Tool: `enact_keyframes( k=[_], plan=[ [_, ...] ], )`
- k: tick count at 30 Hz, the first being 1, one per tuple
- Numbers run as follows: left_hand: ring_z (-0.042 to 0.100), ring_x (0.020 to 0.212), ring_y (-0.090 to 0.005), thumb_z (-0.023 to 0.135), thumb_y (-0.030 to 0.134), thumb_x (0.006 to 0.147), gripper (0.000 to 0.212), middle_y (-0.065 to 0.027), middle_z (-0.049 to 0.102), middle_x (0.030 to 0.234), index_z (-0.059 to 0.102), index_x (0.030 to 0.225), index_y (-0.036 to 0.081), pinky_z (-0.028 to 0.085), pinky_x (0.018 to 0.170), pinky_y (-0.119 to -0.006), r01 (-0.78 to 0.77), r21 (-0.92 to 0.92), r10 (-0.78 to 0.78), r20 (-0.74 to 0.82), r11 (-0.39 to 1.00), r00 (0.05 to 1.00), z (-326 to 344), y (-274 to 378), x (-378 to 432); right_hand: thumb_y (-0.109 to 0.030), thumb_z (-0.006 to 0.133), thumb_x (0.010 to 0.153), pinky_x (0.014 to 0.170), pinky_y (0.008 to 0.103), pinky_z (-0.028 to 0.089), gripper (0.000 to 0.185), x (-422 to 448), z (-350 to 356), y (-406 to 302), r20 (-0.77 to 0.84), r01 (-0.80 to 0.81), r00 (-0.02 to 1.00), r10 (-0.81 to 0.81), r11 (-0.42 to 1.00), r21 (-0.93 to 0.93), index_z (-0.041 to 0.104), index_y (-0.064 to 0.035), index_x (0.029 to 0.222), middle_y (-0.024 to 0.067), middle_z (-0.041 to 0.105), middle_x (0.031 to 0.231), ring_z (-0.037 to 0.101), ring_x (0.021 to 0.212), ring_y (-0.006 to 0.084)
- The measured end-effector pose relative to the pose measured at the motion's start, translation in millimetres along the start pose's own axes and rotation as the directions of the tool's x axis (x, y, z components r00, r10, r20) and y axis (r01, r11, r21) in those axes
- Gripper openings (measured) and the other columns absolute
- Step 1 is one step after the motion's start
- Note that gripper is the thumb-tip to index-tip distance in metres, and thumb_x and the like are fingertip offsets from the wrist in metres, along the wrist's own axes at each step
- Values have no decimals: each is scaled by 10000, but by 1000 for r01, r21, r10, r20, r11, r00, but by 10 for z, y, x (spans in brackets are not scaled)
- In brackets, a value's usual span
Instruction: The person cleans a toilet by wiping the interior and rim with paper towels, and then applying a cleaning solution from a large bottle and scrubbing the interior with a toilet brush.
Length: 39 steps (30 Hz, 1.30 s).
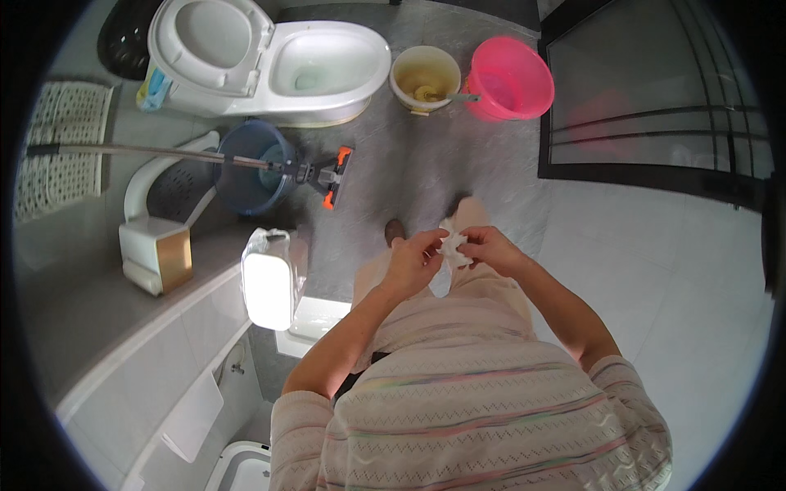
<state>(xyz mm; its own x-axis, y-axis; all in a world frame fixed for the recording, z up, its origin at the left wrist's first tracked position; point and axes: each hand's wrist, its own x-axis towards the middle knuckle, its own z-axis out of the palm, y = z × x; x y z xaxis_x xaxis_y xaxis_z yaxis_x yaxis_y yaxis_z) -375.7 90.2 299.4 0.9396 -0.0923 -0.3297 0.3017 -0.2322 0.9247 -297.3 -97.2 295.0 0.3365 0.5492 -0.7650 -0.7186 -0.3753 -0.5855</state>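
A crumpled white piece, paper or thin cloth [454,247], is between my two hands in front of my lap. My left hand [412,261] touches or pinches its left edge with thumb and fingertips; whether it grips it is hard to see. My right hand [491,248] has its fingers closed on the right side of the piece. Both forearms reach forward over my striped knit top. Beyond the hands lie the grey floor and my shoe [395,232].
A toilet with raised lid [331,61], a cream bucket with a brush [425,77] and a pink bucket [513,77] line the far side. At left are a blue bucket [252,184], a squeegee-like mop [334,178] across it, a grey-white stool [138,184] and a lidded bin [268,288]. A black-framed glass door [651,104] stands right.
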Motion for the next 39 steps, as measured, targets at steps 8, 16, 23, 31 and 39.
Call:
enact_keyframes(
  k=[8,16,23,31,39],
  plan=[
    [553,650,-209,540,57,705,276,-91,572,792,592,975,67,454,637,-321,64,209,-56,-47,976,997,-162,-73,1380,-105,575,744,594,256,493,276,391,-1790,-804,-373,19,927,29,992,124,522,-10,997,54,582,845,602,742,156],
    [554,632,-216,528,59,725,235,-102,579,749,606,946,39,450,618,-321,263,148,-246,-121,953,961,20,-239,2546,-197,617,710,510,238,372,277,1180,-3239,-1501,-581,-158,807,104,986,-44,541,-74,946,-3,562,766,524,628,91],
    [563,677,-260,521,78,715,262,-129,574,772,610,961,82,455,643,-359,358,133,-358,-29,924,933,133,-978,3124,-166,624,708,398,221,310,261,2135,-3774,-1447,-634,-213,760,143,976,-35,533,-39,917,4,539,697,523,568,84],
    [556,701,-290,523,63,711,264,-128,552,785,588,966,89,452,636,-392,288,284,-332,121,915,935,9,-1688,3930,-152,623,691,386,220,315,294,3272,-4135,-971,-703,-231,689,175,973,16,533,-7,930,25,536,675,529,554,101],
    [556,659,-277,540,42,716,259,-115,543,790,575,969,85,457,622,-383,218,123,-226,56,968,972,196,-2074,4701,-137,588,715,394,232,341,351,4376,-4716,-566,-739,-309,651,172,950,-51,521,-19,1040,30,542,701,516,550,102]
  ],
)
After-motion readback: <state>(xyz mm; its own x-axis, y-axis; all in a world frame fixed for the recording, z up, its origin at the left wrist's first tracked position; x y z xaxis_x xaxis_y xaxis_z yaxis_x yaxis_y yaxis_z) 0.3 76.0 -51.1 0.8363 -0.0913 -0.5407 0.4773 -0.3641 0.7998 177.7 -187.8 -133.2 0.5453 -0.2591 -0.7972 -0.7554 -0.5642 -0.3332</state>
